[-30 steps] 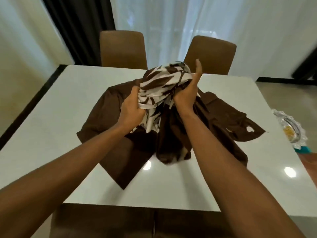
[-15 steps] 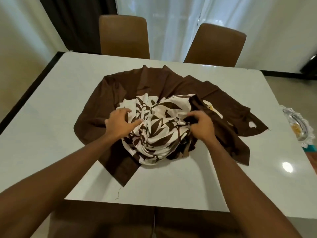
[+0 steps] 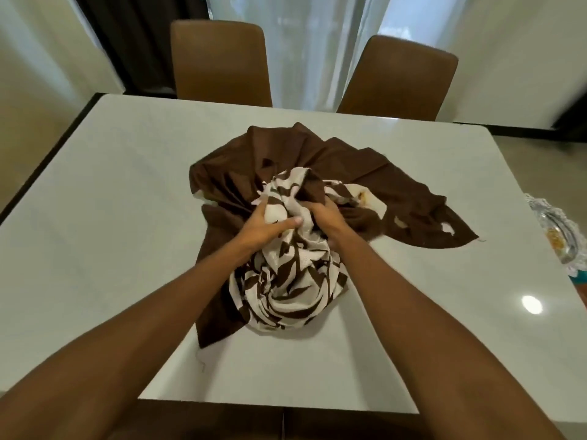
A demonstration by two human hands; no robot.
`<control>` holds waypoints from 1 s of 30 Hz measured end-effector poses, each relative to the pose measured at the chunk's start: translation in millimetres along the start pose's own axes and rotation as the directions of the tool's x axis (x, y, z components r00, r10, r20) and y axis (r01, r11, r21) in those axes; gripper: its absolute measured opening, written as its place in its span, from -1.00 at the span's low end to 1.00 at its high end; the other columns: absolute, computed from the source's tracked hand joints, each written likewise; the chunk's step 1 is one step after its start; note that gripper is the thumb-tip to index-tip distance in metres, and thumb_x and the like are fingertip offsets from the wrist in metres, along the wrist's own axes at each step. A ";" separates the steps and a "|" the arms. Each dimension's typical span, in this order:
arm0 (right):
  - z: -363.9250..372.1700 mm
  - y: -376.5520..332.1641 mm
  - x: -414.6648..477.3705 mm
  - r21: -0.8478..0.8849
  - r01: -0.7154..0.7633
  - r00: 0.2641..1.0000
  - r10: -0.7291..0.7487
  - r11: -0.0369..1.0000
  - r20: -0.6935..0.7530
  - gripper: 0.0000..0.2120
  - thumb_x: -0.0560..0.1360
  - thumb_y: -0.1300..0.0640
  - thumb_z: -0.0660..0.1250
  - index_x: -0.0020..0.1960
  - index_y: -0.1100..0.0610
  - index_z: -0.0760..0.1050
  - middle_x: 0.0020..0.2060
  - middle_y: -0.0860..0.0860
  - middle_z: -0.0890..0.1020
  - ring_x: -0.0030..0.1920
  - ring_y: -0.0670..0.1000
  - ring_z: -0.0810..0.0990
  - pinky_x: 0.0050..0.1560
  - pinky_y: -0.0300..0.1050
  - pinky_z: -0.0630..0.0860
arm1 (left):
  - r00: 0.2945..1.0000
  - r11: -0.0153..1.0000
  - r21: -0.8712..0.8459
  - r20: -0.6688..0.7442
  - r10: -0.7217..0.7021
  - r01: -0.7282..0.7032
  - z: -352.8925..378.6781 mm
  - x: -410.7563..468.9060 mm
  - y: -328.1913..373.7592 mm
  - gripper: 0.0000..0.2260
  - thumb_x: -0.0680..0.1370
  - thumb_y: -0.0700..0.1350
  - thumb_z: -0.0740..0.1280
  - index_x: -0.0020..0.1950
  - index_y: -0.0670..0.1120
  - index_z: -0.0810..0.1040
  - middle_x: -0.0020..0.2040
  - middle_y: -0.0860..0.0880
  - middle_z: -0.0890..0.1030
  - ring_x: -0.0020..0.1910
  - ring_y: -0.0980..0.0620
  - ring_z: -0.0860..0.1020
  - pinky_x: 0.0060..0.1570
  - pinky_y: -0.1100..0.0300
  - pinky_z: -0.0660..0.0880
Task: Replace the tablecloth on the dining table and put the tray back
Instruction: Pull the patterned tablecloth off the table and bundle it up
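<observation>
LOG | your left hand (image 3: pixel 263 228) — fingers and thumb curled tight on the bunched tablecloth (image 3: pixel 286 290) | your right hand (image 3: pixel 324 217) — fingers dug into the same wad, gripping it | tablecloth heaped mid-table (image 3: pixel 111 217), brown part spread behind | tray (image 3: pixel 559 236) just beside table's right edge | 2 chairs (image 3: pixel 219 61) at far side

tablecloth (image 3: pixel 286 290): plain dark brown outside, bunched middle cream with dark brown leaf print, a few pale patches. dining table (image 3: pixel 95 217): glossy off-white top, black left edge. both chairs (image 3: pixel 219 61) tan-brown. sheer curtain (image 3: pixel 317 42) white, drape (image 3: pixel 136 36) near-black. tray (image 3: pixel 559 236) at right edge: clear, orange-yellow specks.
</observation>
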State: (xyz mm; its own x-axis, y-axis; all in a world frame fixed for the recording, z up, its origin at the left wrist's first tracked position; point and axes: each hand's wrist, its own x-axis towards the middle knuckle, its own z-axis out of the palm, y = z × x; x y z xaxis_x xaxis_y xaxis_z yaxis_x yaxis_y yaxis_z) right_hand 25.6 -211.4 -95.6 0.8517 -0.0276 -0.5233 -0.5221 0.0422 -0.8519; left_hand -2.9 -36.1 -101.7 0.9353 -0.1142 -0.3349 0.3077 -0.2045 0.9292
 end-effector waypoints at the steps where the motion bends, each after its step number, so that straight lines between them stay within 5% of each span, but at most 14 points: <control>1: 8.4 -2.6 -0.4 0.004 0.021 1.000 -0.021 1.000 -0.016 -0.49 0.29 0.08 0.48 0.25 0.11 0.60 0.03 0.16 0.72 0.05 0.21 0.69 0.16 0.26 0.61 | 0.998 0.998 0.038 0.019 0.054 -0.054 7.6 -1.7 0.1 -0.40 0.36 -0.03 0.62 0.34 -0.01 0.47 0.12 0.09 0.65 0.05 0.26 0.62 0.10 0.26 0.55; 4: 31.6 -12.9 -14.7 0.177 -0.016 1.000 0.015 0.984 0.007 -0.59 0.37 0.19 0.35 0.20 0.26 0.62 0.05 0.26 0.69 0.11 0.32 0.65 0.20 0.30 0.58 | 0.998 0.982 0.185 -0.046 0.043 -0.034 6.0 -6.3 -8.2 -0.32 0.22 -0.03 0.70 0.26 -0.01 0.52 0.18 0.08 0.65 0.18 0.14 0.61 0.22 0.16 0.54; 7: 46.7 -28.2 -38.6 0.195 -0.027 0.998 0.016 0.980 0.056 -0.64 0.53 0.26 0.19 0.25 0.22 0.60 0.09 0.18 0.69 0.11 0.23 0.65 0.21 0.16 0.59 | 0.976 0.950 0.313 -0.203 0.082 -0.015 -6.2 -20.2 -12.8 -0.42 0.34 -0.11 0.62 0.32 -0.13 0.54 0.27 -0.12 0.60 0.27 -0.10 0.56 0.23 0.16 0.46; 11: 26.2 -44.3 -53.0 0.060 0.145 0.988 -0.148 0.988 0.041 -0.70 0.49 0.37 0.17 0.02 0.18 0.65 -0.10 0.09 0.72 -0.03 0.11 0.66 -0.02 -0.01 0.61 | 0.905 0.844 0.463 -0.177 0.387 -0.271 -29.9 -42.7 3.3 -0.65 0.35 -0.01 0.41 0.01 -0.22 0.65 -0.04 -0.03 0.68 -0.04 -0.02 0.65 -0.07 0.10 0.56; 14: -11.4 -47.3 -59.0 -0.281 0.235 0.972 -0.232 0.930 0.043 -0.68 0.50 0.40 0.19 0.09 0.16 0.63 -0.12 0.05 0.65 -0.13 0.05 0.63 -0.09 -0.03 0.60 | 0.811 0.630 0.644 -0.027 0.585 -0.434 -54.4 -55.2 26.4 -0.87 0.41 -0.06 0.44 -0.15 -0.11 0.63 -0.23 0.02 0.64 -0.19 -0.02 0.60 -0.22 -0.05 0.56; 17: -52.0 -37.8 -42.5 -0.209 0.131 0.982 -0.156 0.969 -0.109 -0.62 0.48 0.27 0.33 0.26 0.05 0.58 0.06 0.14 0.68 -0.02 0.10 0.66 -0.11 -0.03 0.60 | 0.651 0.358 0.794 0.061 0.757 -0.491 -68.7 -63.0 49.1 -0.80 0.46 -0.02 0.43 0.02 -0.05 0.70 -0.16 0.01 0.60 -0.08 -0.11 0.47 -0.14 0.00 0.43; 19: -66.9 -27.7 -38.7 0.021 0.044 0.981 -0.039 0.999 -0.189 -0.51 0.40 0.06 0.38 0.34 0.03 0.53 0.14 0.20 0.68 0.04 0.20 0.68 -0.04 0.02 0.59 | 0.589 0.354 0.777 0.026 0.808 -0.520 -69.2 -74.0 69.5 -0.77 0.49 0.05 0.38 0.00 -0.05 0.73 -0.17 0.03 0.58 -0.05 -0.10 0.42 -0.11 0.06 0.37; 22: -40.8 -19.3 -72.9 0.153 -0.075 0.997 0.072 0.985 0.025 -0.50 0.55 -0.27 0.27 0.20 0.12 0.59 0.05 0.24 0.69 0.11 0.27 0.66 0.12 0.08 0.56 | 0.571 0.397 0.706 0.012 0.821 -0.586 -60.1 -91.7 90.8 -0.79 0.50 0.06 0.36 -0.05 0.00 0.73 -0.19 0.15 0.51 -0.02 -0.01 0.38 -0.07 0.22 0.32; 24: -6.6 -15.8 -102.2 0.107 -0.134 0.978 0.114 0.985 0.175 -0.47 0.62 -0.29 0.14 0.20 0.11 0.61 0.11 0.24 0.68 0.12 0.20 0.65 0.22 0.05 0.53 | 0.612 0.467 0.660 -0.014 0.791 -0.588 -53.5 -102.2 93.3 -0.79 0.51 0.07 0.32 -0.06 0.02 0.72 -0.20 0.18 0.49 -0.02 0.02 0.38 -0.06 0.30 0.28; 27: 27.0 16.1 -105.5 0.063 -0.117 0.963 0.098 0.991 0.250 -0.57 0.70 -0.10 0.11 0.32 0.19 0.52 0.23 0.07 0.58 0.20 0.08 0.58 0.05 -0.21 0.56 | 0.632 0.565 0.596 -0.120 0.766 -0.571 -58.2 -112.7 99.0 -0.71 0.53 0.09 0.27 -0.08 -0.05 0.71 -0.20 -0.01 0.61 -0.06 -0.06 0.50 0.05 0.25 0.35; 30: 31.8 35.8 -121.3 -0.077 -0.179 0.946 0.193 0.981 0.262 -0.71 0.67 -0.10 0.22 0.11 0.08 0.58 0.09 0.15 0.65 0.01 0.05 0.65 -0.05 -0.06 0.58 | 0.621 0.582 0.599 -0.173 0.764 -0.550 -87.6 -123.0 108.8 -0.64 0.55 0.09 0.23 -0.08 -0.12 0.70 -0.17 -0.16 0.66 -0.09 -0.14 0.55 0.06 0.15 0.38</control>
State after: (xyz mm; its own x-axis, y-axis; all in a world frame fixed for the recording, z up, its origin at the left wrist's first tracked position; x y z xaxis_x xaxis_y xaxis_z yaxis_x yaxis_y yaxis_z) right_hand -95.0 -174.8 -62.0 0.7168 0.2432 -0.6535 -0.6678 -0.0304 -0.7437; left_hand -69.1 40.9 54.3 0.8465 -0.0588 0.5292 -0.4393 -0.6387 0.6317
